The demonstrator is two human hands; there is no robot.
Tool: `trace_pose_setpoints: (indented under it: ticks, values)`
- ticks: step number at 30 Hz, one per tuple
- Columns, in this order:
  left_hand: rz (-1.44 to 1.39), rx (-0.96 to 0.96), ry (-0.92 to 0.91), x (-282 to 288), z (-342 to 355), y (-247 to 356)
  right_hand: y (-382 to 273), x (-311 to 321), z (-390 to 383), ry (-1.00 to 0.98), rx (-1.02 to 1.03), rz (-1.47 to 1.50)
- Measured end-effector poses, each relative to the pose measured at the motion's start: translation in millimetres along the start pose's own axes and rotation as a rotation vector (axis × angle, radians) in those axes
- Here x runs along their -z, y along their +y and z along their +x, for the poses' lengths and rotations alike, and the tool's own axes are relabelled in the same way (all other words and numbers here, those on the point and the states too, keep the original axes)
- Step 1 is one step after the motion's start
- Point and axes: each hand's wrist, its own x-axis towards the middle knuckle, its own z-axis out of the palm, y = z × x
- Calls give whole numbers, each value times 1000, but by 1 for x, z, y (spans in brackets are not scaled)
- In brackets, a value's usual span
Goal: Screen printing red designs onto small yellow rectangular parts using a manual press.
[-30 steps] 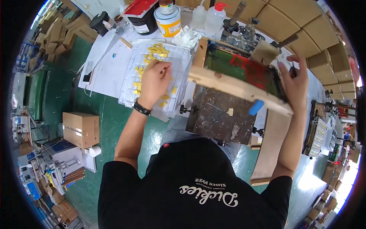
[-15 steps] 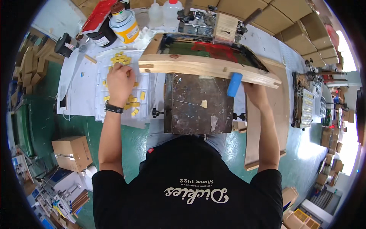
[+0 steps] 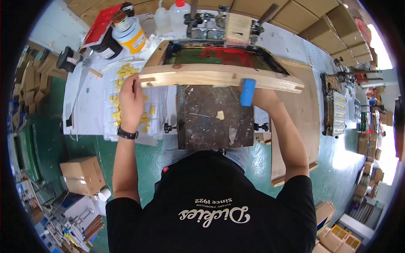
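Note:
A wooden screen-printing frame (image 3: 185, 71), its mesh smeared with red and dark green ink, is raised at a tilt above a stained brown base board (image 3: 198, 130). A small cream piece (image 3: 220, 115) lies on that board. My left hand (image 3: 131, 103) is closed beside the frame's left end, over the tray's edge; what its fingers hold, if anything, is hidden. Beneath the frame's front bar is my right hand (image 3: 263, 99), its fingers out of sight behind a blue block (image 3: 248, 92) on the bar. Small yellow blocks (image 3: 126, 71) lie scattered across a white tray (image 3: 110, 130).
A clamp with a wooden block (image 3: 237, 28) stands behind the frame. Paint tins (image 3: 130, 36) and plastic bottles (image 3: 162, 21) are at the back left. To the right lies a long brown board (image 3: 295, 126), with a rack of small pieces (image 3: 338, 114) beyond it. Cardboard boxes (image 3: 291, 25) line the back.
My left hand has come off the yellow blocks toward the frame's left end. My right hand has moved left under the front bar. The whole view has shifted slightly.

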Motion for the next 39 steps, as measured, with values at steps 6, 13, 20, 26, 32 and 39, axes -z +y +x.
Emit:
trace_pose_setpoints:
  ticks: [6, 13, 20, 26, 32, 39]
  values:
    - [-304, 390, -244, 2, -13, 35, 53, 15, -40, 135, -126, -140]
    - [-583, 336, -337, -24, -18, 57, 206, 54, -135, 337, -962, 203]
    - [-488, 291, -437, -52, -16, 75, 243, 47, -141, 263, -1097, -9]
    - [-290, 269, -581, -85, -5, 86, 245, 41, -147, 285, -1055, -122]
    - [-76, -295, -414, -126, -3, 76, 217, 35, -163, 458, -1013, 31]
    - [89, -368, -455, -134, -5, 89, 156, 43, -189, 531, -1041, 461]
